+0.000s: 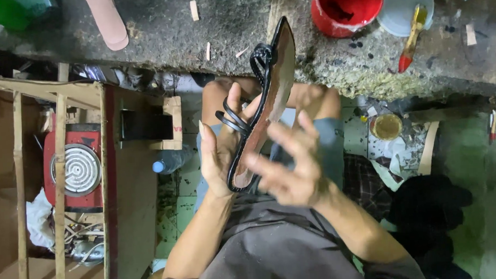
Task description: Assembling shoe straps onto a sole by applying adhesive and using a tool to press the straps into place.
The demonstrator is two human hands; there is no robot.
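Below a rough concrete workbench (200, 31), left hand (221, 157) grips a black strappy sandal (263, 106); right hand (293, 165) hovers open-fingered, blurred.

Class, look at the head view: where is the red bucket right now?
The red bucket stands on the rough workbench at the top, right of centre, beside a pale lid bearing a brush.

Left hand (218, 151) gripping black strappy sandal (266, 100) sole-up, blurred right hand (290, 165) open against its sole, red pot (345, 8) on bench (162, 32)
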